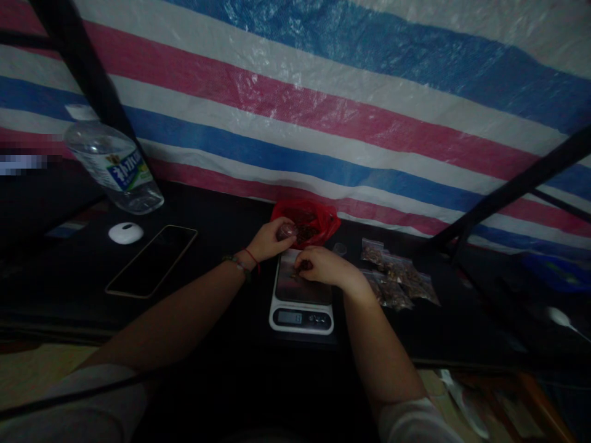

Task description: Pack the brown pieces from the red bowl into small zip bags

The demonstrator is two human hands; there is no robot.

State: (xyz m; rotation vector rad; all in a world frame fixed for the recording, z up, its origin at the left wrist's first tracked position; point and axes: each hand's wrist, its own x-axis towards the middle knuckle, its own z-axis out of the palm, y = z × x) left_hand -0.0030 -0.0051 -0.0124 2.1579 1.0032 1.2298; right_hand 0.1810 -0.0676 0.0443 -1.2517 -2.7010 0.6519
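In the head view, my left hand [269,240] grips a small see-through round container [287,231] beside a red plastic bag [330,224]. Dark dried pieces [305,234] fill the open mouth of that bag. My right hand [325,266] is closed in a pinch over the metal plate of a white digital kitchen scale [302,324], with dark dried bits between its fingertips. A few small bits seem to lie on the plate under those fingers. Digits show on the scale's display, too dim to read surely.
Several small zip bags of brownish dried pieces [401,277] lie right of the scale. A small see-through cap [339,248] sits near the red bag. Leftward are a phone [152,261], a white oval object [126,233] and a large plastic bottle [117,166]. Striped sheeting hangs behind.
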